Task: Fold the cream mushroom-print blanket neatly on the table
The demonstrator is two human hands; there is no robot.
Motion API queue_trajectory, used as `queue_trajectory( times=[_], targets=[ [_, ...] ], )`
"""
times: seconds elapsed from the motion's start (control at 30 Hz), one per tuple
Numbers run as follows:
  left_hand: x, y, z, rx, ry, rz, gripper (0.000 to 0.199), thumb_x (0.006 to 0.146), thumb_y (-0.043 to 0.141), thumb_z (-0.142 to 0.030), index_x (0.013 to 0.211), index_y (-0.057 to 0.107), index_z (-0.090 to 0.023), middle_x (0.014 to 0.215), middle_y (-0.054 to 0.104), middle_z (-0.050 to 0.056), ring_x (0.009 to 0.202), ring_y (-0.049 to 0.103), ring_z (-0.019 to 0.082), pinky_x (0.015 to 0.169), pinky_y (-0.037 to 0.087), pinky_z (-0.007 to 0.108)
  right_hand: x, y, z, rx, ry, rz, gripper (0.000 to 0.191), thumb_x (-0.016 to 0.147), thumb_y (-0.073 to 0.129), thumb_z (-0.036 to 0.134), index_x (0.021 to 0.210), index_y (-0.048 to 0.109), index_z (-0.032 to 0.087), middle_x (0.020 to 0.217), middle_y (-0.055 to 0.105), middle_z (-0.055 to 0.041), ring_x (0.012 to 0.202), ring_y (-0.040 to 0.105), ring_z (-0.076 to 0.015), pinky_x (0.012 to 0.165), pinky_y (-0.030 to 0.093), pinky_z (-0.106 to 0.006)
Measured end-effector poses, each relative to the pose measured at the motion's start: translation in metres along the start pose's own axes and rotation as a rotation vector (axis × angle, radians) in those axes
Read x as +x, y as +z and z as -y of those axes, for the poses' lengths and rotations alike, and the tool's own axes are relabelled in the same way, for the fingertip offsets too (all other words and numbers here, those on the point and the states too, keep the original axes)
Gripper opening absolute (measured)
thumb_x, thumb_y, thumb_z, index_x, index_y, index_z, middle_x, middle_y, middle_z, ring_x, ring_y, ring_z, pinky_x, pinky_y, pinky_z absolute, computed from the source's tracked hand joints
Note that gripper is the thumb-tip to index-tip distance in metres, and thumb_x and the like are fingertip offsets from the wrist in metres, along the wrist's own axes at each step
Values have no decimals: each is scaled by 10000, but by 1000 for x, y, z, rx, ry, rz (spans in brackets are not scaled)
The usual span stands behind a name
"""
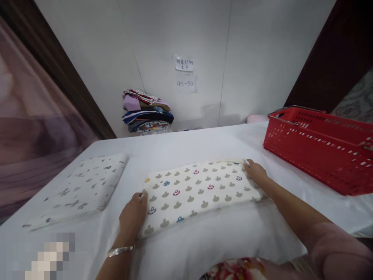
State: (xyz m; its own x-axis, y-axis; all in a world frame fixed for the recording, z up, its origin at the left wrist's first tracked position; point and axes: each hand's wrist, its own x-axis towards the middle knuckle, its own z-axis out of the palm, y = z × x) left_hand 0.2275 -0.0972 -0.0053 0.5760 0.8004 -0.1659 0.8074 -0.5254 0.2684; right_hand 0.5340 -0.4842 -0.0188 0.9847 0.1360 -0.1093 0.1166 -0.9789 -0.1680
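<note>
A cream cloth [201,190] with grey, red and blue motifs lies folded into a long strip on the white-covered table. At its left short end, my left hand [132,214] has thumb and fingers closed on the edge; a silver bracelet circles that wrist. The far right corner is pinched by my right hand [256,171], whose fingertips are partly hidden by the cloth. To the left rests a second folded cloth [87,184], white with small grey-green prints, apart from both hands.
On the right of the table stands a red plastic basket [314,151] with a metal handle. A pile of folded fabrics [147,112] is beyond the far edge, against the white wall. Paper notes [185,74] are stuck there. A pinkish curtain [35,116] hangs at left.
</note>
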Motion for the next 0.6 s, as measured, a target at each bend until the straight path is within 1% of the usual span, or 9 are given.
queue_trajectory(
  times=[0.13, 0.23, 0.3, 0.4, 0.47, 0.6],
  targets=[
    [8, -4, 3, -8, -9, 34, 527, 879, 274, -514, 1177, 532, -164, 1044, 665, 156, 990, 615, 321, 807, 465, 405, 2, -5, 4, -59, -28, 28, 496, 919, 302, 384, 1359, 395, 174, 1126, 630, -164, 1026, 603, -273, 812, 447, -370],
    [17, -8, 0, -46, -8, 35, 596, 859, 271, -594, 1179, 538, -168, 1064, 662, 151, 1003, 610, 322, 821, 465, 406, 8, -10, 10, -36, -34, 20, 522, 910, 332, 431, 1371, 381, 191, 1135, 628, -154, 1027, 603, -268, 818, 446, -364],
    [23, -10, -5, -56, -5, 22, 609, 858, 258, -611, 1171, 545, -175, 1074, 660, 144, 1011, 607, 317, 830, 462, 406, 13, -12, 14, -9, -41, -5, 539, 908, 330, 475, 1365, 389, 195, 1152, 621, -151, 1043, 595, -266, 832, 442, -364],
    [30, -7, -14, -37, -1, -9, 541, 885, 253, -553, 1124, 563, -180, 1054, 665, 139, 987, 615, 301, 805, 466, 394, 17, -12, 23, 9, -52, -28, 525, 920, 278, 502, 1292, 465, 182, 1159, 613, -155, 1064, 584, -263, 843, 437, -364],
    [32, -4, -17, -5, 0, -34, 470, 907, 253, -482, 1078, 567, -178, 1035, 665, 138, 963, 623, 289, 780, 467, 382, 18, -10, 27, -10, -46, -19, 510, 932, 240, 482, 1222, 514, 164, 1119, 626, -164, 1048, 590, -269, 833, 439, -374],
    [29, 5, -18, 55, 21, -52, 377, 942, 241, -388, 1043, 540, -182, 1004, 662, 128, 958, 627, 255, 771, 455, 353, 20, -2, 23, -86, -32, 12, 511, 932, 209, 462, 1158, 540, 145, 1055, 643, -185, 988, 610, -296, 793, 448, -408]
  ],
)
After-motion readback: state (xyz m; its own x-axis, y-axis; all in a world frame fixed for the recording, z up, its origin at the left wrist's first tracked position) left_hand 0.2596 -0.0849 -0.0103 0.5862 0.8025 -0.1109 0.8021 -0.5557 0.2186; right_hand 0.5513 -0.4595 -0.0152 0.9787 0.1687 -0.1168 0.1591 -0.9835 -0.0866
